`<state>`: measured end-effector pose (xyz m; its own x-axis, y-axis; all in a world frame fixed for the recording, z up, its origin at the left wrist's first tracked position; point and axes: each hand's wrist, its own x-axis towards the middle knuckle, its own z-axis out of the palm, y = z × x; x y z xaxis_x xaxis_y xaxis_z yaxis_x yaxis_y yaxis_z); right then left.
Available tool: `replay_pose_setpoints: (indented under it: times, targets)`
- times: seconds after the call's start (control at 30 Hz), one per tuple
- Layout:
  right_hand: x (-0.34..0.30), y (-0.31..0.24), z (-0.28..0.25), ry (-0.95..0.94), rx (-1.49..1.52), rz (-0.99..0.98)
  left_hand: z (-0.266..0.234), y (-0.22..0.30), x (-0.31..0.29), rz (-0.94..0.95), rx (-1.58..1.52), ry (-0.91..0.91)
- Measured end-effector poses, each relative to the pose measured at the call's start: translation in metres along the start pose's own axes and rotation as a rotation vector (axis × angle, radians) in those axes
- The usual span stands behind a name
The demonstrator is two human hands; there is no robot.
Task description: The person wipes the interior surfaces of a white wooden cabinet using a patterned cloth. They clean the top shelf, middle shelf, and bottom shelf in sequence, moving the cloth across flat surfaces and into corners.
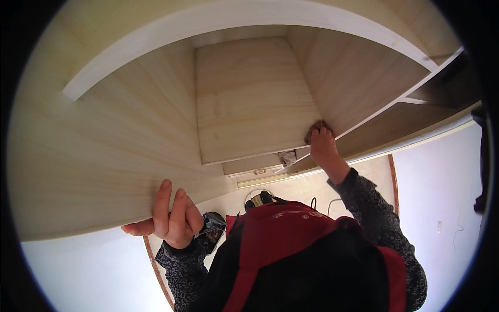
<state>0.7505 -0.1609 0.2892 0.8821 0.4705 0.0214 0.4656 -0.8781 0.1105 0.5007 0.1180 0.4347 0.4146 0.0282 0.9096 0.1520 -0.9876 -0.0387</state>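
My right hand is closed on a bunched brown cloth. It presses this at the front right corner of a pale wood-grain shelf, where the shelf meets an upright divider. Over on the left, my left hand rests at the front edge of the large side panel, fingers stretched out and apart. Part of its palm is hidden from this angle.
Below the shelf are a drawer front with a small handle and a crumpled greyish cloth. A curved white edge runs overhead. Darker compartments lie to the right. A bag stands on the floor near my left arm.
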Motion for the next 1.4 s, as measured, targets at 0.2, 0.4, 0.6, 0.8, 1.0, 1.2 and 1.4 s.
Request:
replay_pose_setpoints:
  times: [0.2,0.4,0.6,0.8,1.0,1.2,1.4]
  targets:
    - [0.003,0.01,-0.022,0.036,0.724,-0.012,-0.005,0.0,-0.002,0.011,0.019,-0.015]
    - [0.085,0.009,-0.003,0.168,0.832,0.026,-0.006,0.002,-0.007,-0.007,-0.027,-0.007]
    - [0.103,-0.137,0.017,0.252,0.31,-0.591,-0.005,0.001,-0.007,0.022,-0.045,0.001]
    - [0.023,-0.209,0.011,0.042,1.002,-0.825,-0.003,-0.001,-0.002,0.051,0.047,-0.029]
    - [0.108,-0.044,0.0,0.072,0.729,-0.316,-0.004,0.002,-0.005,0.072,0.024,-0.042]
    - [0.17,-0.065,0.044,0.149,0.151,-0.295,-0.006,0.005,-0.006,0.058,-0.051,-0.035]
    - [0.101,-0.233,0.008,0.422,0.166,-0.745,-0.003,0.003,-0.005,0.057,-0.017,-0.021]
